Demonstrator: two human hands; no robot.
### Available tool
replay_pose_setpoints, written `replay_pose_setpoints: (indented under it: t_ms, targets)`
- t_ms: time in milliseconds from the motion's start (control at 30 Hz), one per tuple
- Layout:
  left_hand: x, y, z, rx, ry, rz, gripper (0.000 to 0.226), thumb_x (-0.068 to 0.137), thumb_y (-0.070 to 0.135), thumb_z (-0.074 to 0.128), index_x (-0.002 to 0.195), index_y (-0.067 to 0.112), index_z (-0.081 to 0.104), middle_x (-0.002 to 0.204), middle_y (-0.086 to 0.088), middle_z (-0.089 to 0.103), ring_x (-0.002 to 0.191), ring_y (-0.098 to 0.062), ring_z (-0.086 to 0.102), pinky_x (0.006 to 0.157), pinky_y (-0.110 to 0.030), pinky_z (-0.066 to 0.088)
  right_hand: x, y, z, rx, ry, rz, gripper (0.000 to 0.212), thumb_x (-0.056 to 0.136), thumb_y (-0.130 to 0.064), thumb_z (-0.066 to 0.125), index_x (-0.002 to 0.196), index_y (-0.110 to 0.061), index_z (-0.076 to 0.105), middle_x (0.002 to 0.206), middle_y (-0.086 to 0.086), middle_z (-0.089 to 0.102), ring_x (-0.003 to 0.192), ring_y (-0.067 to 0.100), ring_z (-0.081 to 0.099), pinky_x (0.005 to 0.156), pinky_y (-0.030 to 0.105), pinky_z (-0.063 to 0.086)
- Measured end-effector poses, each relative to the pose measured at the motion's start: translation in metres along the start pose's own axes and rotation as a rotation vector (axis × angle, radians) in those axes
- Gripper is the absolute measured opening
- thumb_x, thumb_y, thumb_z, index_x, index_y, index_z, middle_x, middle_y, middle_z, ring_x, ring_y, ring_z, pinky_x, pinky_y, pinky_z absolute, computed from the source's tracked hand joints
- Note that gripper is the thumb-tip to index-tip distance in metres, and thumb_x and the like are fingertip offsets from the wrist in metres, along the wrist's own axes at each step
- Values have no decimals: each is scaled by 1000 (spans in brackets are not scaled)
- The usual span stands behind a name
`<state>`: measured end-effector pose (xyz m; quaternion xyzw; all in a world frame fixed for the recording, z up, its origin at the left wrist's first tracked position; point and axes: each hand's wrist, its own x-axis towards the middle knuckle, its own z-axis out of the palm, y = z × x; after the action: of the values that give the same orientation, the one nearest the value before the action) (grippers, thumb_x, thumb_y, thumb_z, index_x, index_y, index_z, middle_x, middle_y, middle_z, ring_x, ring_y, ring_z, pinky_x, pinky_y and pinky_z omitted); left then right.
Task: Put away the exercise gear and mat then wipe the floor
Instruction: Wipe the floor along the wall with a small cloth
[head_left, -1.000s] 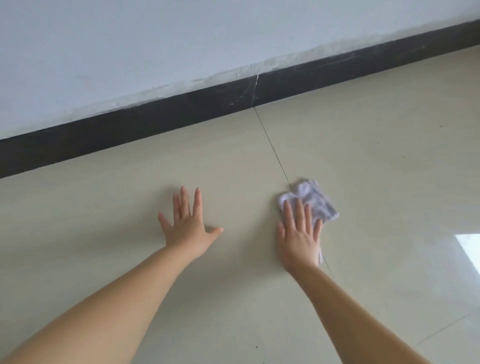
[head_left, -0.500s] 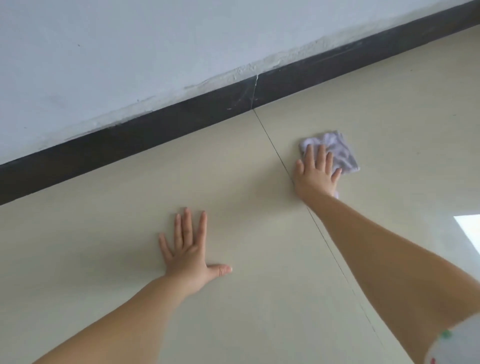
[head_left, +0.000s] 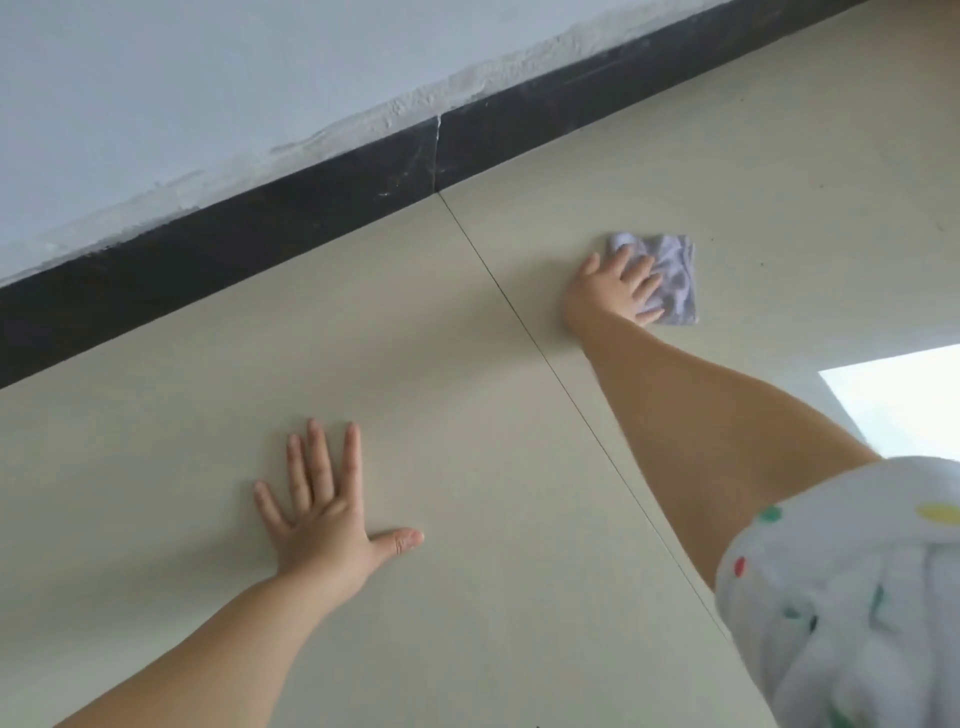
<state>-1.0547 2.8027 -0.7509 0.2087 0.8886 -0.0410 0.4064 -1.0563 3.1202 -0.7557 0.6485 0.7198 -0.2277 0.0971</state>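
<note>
- No gear or mat in view, so we judge we are on the wiping.
- Our right hand presses the cloth flat on the floor, fingers straight, near the skirting.
- Our left hand lies spread, bracing us.

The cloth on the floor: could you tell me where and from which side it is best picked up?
Probably pinch the cloth at its bare far right edge, from above. It lies crumpled and flat on the floor, and the right hand presses its left part.
</note>
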Motion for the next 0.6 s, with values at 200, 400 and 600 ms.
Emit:
replay_pose_setpoints:
  t_ms: [200, 400, 600]
  targets:
    - [0, 1, -1, -19, 15, 9, 127, 65, 78, 56, 126, 31, -44, 141, -3, -49, 138, -25, -35, 111, -58, -9, -43, -64, 44, -222, -189, -727, 54, 102, -40, 13, 152, -28, -2, 160, 1, -14, 146, 22, -17, 117, 49, -12]
    - [-1, 1, 0, -17, 59, 35, 131, 62, 75, 62, 142, 29, -32, 149, -7, -40, 139, -24, -33, 110, -61, -8, -18, 71, -2, -103, 18, -280, 53, 101, -39, 13, 152, -30, -1, 160, -2, -11, 147, 17, -13, 116, 44, -12]
    - [-1, 1, 0, -8, 61, 27, 130, 63, 75, 62, 141, 30, -32, 148, -7, -41, 139, -23, -35, 110, -61, -9, -50, 158, -9, 127, 120, 301, 55, 102, -38, 15, 153, -23, -1, 160, 2, -10, 147, 22, -13, 116, 49, -9]
